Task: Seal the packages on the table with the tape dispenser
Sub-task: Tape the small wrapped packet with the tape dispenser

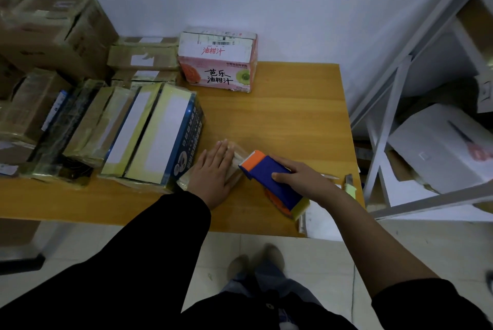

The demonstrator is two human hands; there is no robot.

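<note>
A small flat package (237,154) wrapped in clear tape lies on the wooden table (293,116) near its front edge. My left hand (214,172) presses flat on top of it, fingers straight, hiding most of it. My right hand (301,176) grips a blue tape dispenser (272,177) with an orange head and a yellow rear end. The orange head touches the package's right end, just beside my left fingertips.
Taped boxes stand in a row (149,137) at the left, with brown cartons (53,36) stacked behind. A pink juice carton (217,62) sits at the back. A small utility knife (349,182) lies by the right edge. White metal shelving (394,105) stands to the right.
</note>
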